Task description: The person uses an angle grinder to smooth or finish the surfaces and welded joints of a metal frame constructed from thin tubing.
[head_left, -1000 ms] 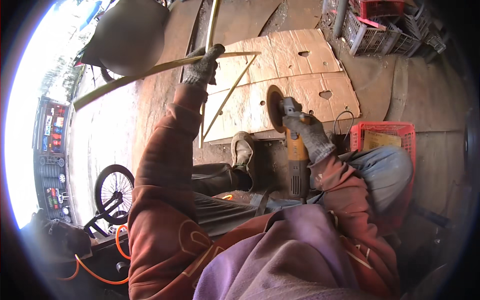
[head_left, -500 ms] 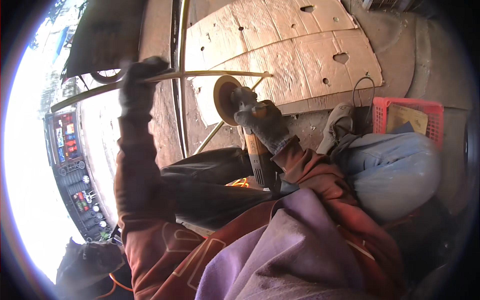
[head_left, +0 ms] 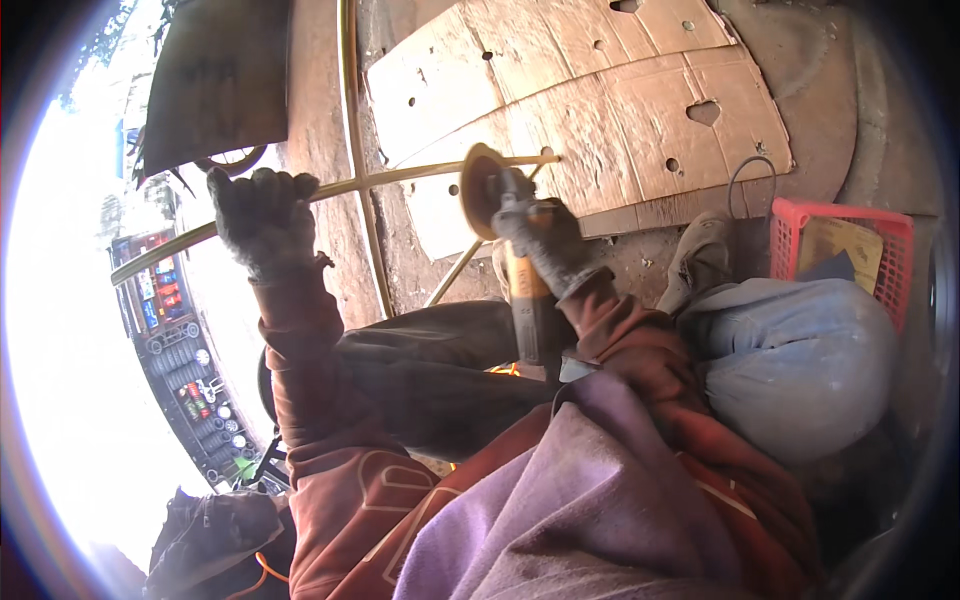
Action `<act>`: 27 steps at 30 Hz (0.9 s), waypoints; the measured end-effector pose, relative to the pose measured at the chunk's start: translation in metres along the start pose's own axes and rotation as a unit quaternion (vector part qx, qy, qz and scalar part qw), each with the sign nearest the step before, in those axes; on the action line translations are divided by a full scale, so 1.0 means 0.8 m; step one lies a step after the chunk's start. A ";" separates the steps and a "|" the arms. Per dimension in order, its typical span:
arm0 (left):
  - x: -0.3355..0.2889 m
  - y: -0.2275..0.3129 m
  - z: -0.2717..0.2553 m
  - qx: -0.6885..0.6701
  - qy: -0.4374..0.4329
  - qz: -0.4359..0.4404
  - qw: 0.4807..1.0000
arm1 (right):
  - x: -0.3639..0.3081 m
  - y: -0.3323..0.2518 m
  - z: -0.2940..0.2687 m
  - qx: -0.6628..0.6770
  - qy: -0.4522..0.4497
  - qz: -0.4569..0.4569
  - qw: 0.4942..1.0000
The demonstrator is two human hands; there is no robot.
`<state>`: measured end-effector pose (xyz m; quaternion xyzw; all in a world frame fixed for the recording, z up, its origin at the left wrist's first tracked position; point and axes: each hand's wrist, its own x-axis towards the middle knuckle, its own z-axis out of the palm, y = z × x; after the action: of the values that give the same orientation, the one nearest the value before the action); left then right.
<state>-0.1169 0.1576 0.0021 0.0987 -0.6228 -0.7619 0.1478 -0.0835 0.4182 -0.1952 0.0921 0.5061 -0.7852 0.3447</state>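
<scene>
My left hand [head_left: 264,220], in a dark work glove, is closed round a long thin yellowish rod [head_left: 405,173] that lies crosswise before me. In my gloved right hand [head_left: 548,240] is an angle grinder [head_left: 528,310], held near its head with the body hanging down toward my lap. The grinder's round brown disc [head_left: 480,192] is up against the rod near its right end, or just in front of it; contact cannot be made out. Another long rod [head_left: 352,110] crosses behind the held one, and a shorter rod [head_left: 453,274] slants below the disc.
Flattened cardboard [head_left: 620,130] with holes covers the ground ahead. At right stands a red plastic basket [head_left: 842,208] holding a yellowish sheet, near my shoe [head_left: 697,262]. A dark panel [head_left: 218,85] and a wheel [head_left: 230,160] are at upper left. An orange cord [head_left: 265,572] runs at lower left.
The grinder and my right hand have shifted slightly right along the rod. My left hand appears lower and keeps its hold; the whole view has moved a little.
</scene>
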 end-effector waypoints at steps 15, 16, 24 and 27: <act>0.049 0.105 -0.182 0.024 -0.104 -0.101 0.989 | 0.010 0.001 -0.003 -0.031 0.003 -0.037 0.999; 0.053 0.093 -0.174 0.007 -0.097 -0.102 0.990 | 0.016 0.011 -0.026 0.029 0.024 0.002 0.999; 0.036 0.082 -0.202 -0.029 -0.002 -0.095 0.995 | 0.019 0.029 -0.006 0.003 -0.048 0.022 0.999; 0.038 0.072 -0.186 -0.042 0.055 -0.086 0.994 | 0.013 0.038 0.017 -0.017 -0.019 0.013 1.000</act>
<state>-0.0895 0.0003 0.0289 0.1874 -0.5707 -0.7904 0.1201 -0.0697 0.3943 -0.2162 0.0779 0.5114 -0.7738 0.3656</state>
